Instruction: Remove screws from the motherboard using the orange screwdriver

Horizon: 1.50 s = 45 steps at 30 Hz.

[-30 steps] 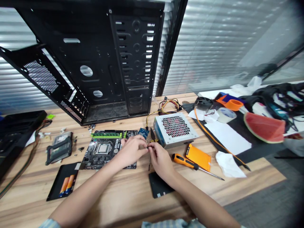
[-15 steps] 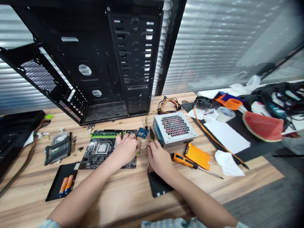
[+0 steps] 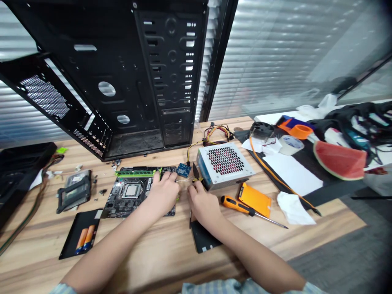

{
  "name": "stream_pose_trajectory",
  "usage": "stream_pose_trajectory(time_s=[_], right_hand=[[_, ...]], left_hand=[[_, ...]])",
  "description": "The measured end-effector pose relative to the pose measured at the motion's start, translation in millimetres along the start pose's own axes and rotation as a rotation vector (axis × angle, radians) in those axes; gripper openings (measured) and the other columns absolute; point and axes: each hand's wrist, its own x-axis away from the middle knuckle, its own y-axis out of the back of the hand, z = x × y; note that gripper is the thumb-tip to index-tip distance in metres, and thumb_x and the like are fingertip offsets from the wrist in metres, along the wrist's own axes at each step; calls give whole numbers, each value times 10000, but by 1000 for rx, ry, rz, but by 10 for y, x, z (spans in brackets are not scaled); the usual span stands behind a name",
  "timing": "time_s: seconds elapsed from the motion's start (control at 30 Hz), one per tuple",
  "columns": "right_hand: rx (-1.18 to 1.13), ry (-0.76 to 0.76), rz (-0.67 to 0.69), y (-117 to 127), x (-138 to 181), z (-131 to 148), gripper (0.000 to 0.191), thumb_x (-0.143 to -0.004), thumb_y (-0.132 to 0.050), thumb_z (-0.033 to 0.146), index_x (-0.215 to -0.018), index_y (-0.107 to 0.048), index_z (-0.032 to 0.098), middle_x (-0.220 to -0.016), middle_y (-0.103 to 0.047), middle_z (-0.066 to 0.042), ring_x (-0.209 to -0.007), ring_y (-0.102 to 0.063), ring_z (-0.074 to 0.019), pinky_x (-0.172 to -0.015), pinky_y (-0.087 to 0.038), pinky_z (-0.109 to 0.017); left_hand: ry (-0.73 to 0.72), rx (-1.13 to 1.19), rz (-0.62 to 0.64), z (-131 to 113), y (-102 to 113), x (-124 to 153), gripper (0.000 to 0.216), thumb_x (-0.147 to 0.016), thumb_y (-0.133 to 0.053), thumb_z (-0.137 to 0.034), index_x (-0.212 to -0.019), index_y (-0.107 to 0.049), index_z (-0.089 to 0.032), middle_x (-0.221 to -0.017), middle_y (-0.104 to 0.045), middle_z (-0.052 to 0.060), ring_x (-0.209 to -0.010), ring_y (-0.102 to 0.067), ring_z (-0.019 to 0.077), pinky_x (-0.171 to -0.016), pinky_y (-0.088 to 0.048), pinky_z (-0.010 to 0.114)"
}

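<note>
My left hand (image 3: 165,190) rests over the right part of a motherboard (image 3: 114,202), its fingers bent down and their tips mostly hidden. The board lies flat, with a silver processor (image 3: 132,190) in its socket and a green memory stick (image 3: 134,173) along its far side. My right hand (image 3: 202,204) is pinched closed just right of the board; what lies between the fingertips is hidden. A thin pale wire (image 3: 183,180) runs between the two hands. Beyond them are a small blue circuit board (image 3: 184,170) and a dark pointed tool tip (image 3: 195,169). A black plate (image 3: 203,241) lies under my right wrist.
A black computer case (image 3: 128,102) stands behind. The power supply (image 3: 226,163) sits right of centre, near a screwdriver (image 3: 237,203) and an orange drive-shaped box (image 3: 255,199). At left are a drive bracket (image 3: 75,190) and two batteries (image 3: 85,238) on a black panel (image 3: 72,232).
The view has shifted slightly. My right hand has turned a little, its fingertips edging left; my left hand stays over the motherboard with small finger movement.
</note>
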Motion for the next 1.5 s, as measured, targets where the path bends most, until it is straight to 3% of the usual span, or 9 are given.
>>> stream_pose_trajectory(time_s=[0.17, 0.4, 0.57, 0.73, 1.27, 1.5], right_hand=[[-27, 26, 3, 66, 31, -11, 266, -1008, -387, 339, -1132, -588, 216, -1131, -595, -73, -753, -646, -152, -498, -400, -217], [-67, 83, -11, 63, 55, -10, 227, -996, -423, 310, -994, -639, 240, -1095, -596, -58, -1044, -567, -203, -640, -461, -227], [-94, 78, -24, 89, 62, -50, 165, -956, -489, 298, -994, -638, 238, -1101, -589, -50, -1037, -565, -181, -693, -478, -228], [-84, 84, -20, 116, 47, -61, 207, -941, -475, 291, -1051, -643, 239, -1118, -576, -66, -1022, -572, -191, -637, -470, -231], [-10, 105, 55, 102, -3, -31, 270, -954, -406, 233, -944, -676, 221, -1091, -603, -76, -959, -603, -195, -592, -465, -232], [-8, 87, 59, 122, 3, -11, 257, -954, -413, 225, -1060, -646, 224, -1172, -593, -93, -1012, -605, -210, -605, -486, -238]], left_hand=[[-14, -18, -19, 10, -10, 0, 262, -864, -482, -111, -814, -734, -165, -1257, -600, 163, -1204, -514, 337, -1044, -336, 595], [-28, -15, -12, 19, -26, -16, 282, -865, -467, -110, -817, -736, -180, -1242, -611, 141, -1193, -526, 323, -1043, -339, 578], [-25, -30, -3, 7, -43, -24, 281, -855, -473, -104, -925, -737, -174, -1217, -617, 139, -1177, -531, 320, -1029, -357, 564], [-29, -30, -20, 15, -82, -35, 323, -851, -490, -99, -1069, -711, -189, -1226, -620, 142, -1185, -531, 326, -1042, -350, 572], [-21, -5, -21, 11, -67, -43, 232, -833, -504, -93, -848, -726, -159, -1212, -636, 132, -1166, -554, 316, -1031, -360, 570], [-24, 13, -16, 15, -69, -35, 202, -813, -548, -110, -906, -723, -152, -1236, -626, 148, -1180, -546, 327, -1042, -342, 576]])
